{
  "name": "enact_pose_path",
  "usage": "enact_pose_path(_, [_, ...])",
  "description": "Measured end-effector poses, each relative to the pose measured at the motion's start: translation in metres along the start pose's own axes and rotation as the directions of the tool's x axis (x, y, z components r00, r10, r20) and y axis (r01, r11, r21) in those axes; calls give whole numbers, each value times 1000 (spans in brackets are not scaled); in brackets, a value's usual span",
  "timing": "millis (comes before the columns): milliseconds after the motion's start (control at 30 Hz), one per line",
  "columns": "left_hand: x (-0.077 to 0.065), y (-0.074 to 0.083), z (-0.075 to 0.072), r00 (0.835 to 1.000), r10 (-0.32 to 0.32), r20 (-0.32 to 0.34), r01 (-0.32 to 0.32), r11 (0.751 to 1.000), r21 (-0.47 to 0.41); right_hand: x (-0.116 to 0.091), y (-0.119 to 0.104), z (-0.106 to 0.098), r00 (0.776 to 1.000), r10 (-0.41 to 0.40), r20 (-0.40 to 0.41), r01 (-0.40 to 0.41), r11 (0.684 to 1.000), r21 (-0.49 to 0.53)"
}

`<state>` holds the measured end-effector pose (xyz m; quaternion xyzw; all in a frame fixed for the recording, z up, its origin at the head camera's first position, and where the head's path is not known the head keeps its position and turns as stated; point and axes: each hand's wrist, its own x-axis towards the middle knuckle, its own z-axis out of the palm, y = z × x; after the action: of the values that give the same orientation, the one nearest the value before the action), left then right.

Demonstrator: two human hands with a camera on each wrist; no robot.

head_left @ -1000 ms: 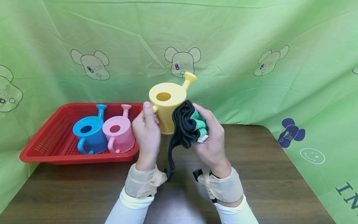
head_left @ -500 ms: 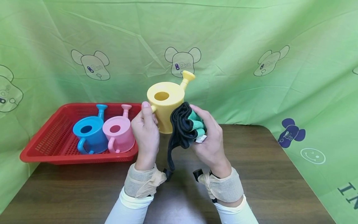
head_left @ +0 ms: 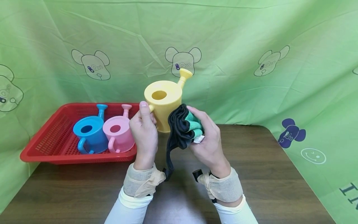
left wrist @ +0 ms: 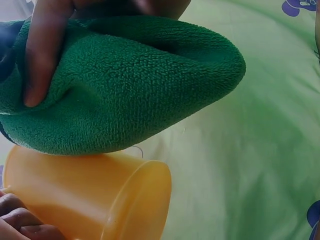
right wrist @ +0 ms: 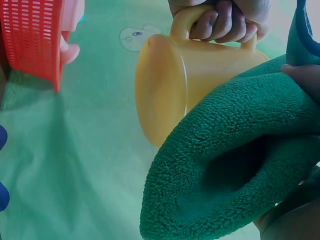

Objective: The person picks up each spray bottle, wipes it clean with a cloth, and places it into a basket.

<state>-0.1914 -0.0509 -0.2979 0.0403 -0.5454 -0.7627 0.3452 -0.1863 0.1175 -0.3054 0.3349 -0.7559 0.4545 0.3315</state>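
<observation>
A yellow watering can [head_left: 165, 107] is held upright above the table by my left hand [head_left: 144, 133], whose fingers curl round its handle, as the right wrist view shows. My right hand [head_left: 207, 140] grips a bunched cloth [head_left: 180, 126], green and fluffy with a dark edge and a white label. One dark strip of the cloth hangs down between the wrists. The cloth [left wrist: 125, 95] lies against the can's side [left wrist: 75, 190] in the left wrist view. Seen from the right wrist, the can's base [right wrist: 160, 92] faces the camera, partly covered by the cloth [right wrist: 215, 165].
To the left stands a red plastic basket [head_left: 44, 146] holding a blue watering can [head_left: 93, 133] and a pink watering can [head_left: 120, 137]. The brown wooden table [head_left: 251, 174] runs back to a green printed curtain [head_left: 229, 62].
Both hands have drifted slightly left, the yellow watering can and the cloth with them. The can is also a little higher. Both grips look the same, and the basket has stayed put.
</observation>
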Motion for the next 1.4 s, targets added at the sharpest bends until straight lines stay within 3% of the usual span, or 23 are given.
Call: enact_pose_path(1400, [3, 5, -4, 1000, -11, -19, 9, 995, -99, -3, 3, 5, 994, 17, 110, -16, 1000, -6])
